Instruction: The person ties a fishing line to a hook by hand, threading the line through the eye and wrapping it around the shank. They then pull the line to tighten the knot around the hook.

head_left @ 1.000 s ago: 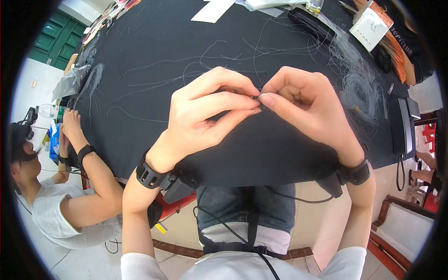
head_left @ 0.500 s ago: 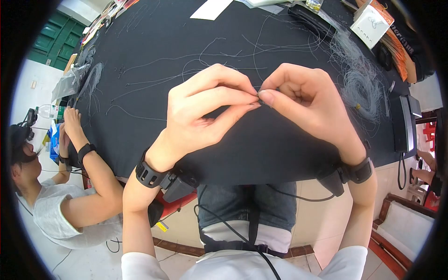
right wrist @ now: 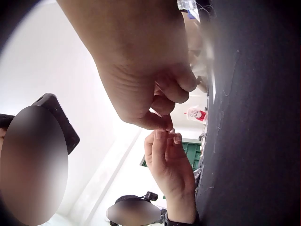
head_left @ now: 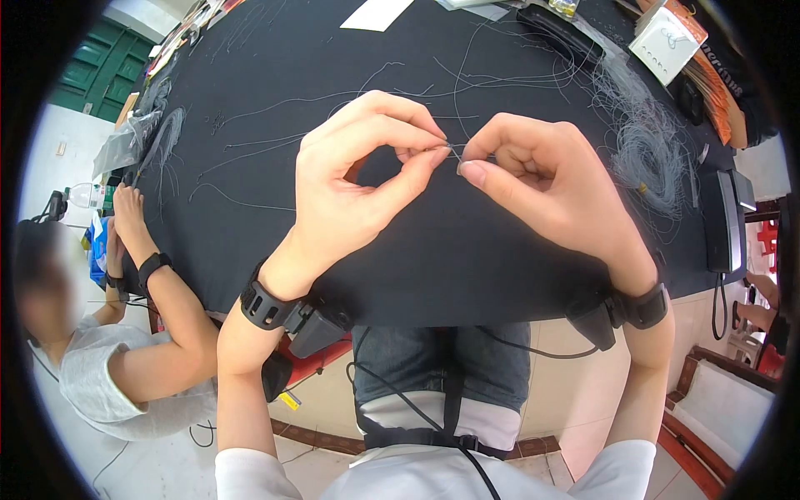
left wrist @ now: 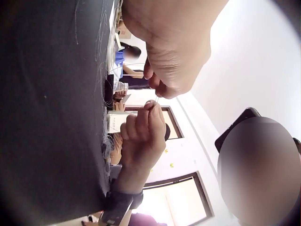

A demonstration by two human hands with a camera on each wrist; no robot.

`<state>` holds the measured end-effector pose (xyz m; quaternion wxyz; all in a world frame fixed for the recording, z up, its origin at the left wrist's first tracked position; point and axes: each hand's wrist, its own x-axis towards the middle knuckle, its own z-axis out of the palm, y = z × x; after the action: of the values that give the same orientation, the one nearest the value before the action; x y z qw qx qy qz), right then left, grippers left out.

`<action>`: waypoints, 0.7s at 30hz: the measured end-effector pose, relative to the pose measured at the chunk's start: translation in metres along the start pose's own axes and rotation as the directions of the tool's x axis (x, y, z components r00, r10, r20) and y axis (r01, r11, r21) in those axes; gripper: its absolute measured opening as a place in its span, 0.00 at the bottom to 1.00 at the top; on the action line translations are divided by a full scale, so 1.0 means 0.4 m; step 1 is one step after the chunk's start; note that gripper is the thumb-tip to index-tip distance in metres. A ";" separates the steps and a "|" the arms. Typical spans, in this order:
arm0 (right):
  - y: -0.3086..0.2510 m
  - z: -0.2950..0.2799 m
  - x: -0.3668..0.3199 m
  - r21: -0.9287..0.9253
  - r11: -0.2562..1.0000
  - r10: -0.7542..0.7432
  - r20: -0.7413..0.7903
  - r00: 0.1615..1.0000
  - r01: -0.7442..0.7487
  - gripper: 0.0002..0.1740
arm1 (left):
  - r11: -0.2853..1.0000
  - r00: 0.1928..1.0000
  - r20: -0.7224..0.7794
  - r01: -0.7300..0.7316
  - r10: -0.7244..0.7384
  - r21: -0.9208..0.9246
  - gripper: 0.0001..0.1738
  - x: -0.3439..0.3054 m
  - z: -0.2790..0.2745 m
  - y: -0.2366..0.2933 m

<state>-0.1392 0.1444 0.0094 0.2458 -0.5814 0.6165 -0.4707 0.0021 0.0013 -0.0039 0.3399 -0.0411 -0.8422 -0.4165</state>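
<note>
Both hands are raised over the black table [head_left: 400,275], fingertips close together. My left hand [head_left: 333,196] pinches a tiny dark piece on a thin grey line [head_left: 455,153] between thumb and fingers. The right hand [head_left: 567,192] pinches that line between thumb and index finger, its other fingers curled in. A short stretch of line shows in the small gap between the two. In the left wrist view, the same fine strand runs between the fingertips. The tiny piece is too small to identify.
Loose line strands [head_left: 275,102] lie beyond the hands. A tangled bundle of line [head_left: 650,162] is at the right, near a white box [head_left: 667,42] and a black device [head_left: 723,221]. White paper [head_left: 377,13] lies at the back. Another person [head_left: 133,367] sits at the left.
The fingertips were together before; now my left hand has moved up and slightly left, opening a small gap with line showing in it. My right hand has barely moved.
</note>
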 end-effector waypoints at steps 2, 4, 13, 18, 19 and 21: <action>-0.001 -0.001 0.000 -0.037 0.999 -0.030 -0.002 1.000 0.030 0.07 | 1.000 1.000 0.009 0.000 0.000 0.013 0.09 0.000 0.001 -0.002; -0.006 -0.002 -0.001 -0.050 0.998 -0.033 0.015 0.999 0.034 0.07 | 0.999 1.000 0.021 0.003 -0.003 0.038 0.09 0.001 0.002 -0.002; 0.001 -0.003 -0.001 -0.103 0.990 -0.105 -0.033 0.994 0.101 0.05 | 0.996 0.989 0.147 0.001 -0.014 0.090 0.08 0.003 0.005 0.006; 0.009 -0.005 0.003 -0.137 0.985 -0.114 -0.057 0.992 0.105 0.05 | 0.996 0.987 0.144 -0.072 0.064 0.048 0.07 0.008 0.017 0.005; 0.010 -0.005 0.004 -0.142 0.985 -0.110 -0.056 0.992 0.101 0.05 | 0.996 0.985 0.156 -0.080 0.072 0.042 0.07 0.008 0.016 0.005; 0.013 -0.004 0.006 -0.156 0.983 -0.104 -0.060 0.993 0.094 0.06 | 0.995 0.986 0.142 -0.096 0.091 0.026 0.08 0.008 0.017 0.004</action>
<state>-0.1438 0.1421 0.0062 0.1559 -0.6122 0.6288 -0.4533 -0.0034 0.0066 -0.0035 0.2995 -0.1041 -0.8680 -0.3822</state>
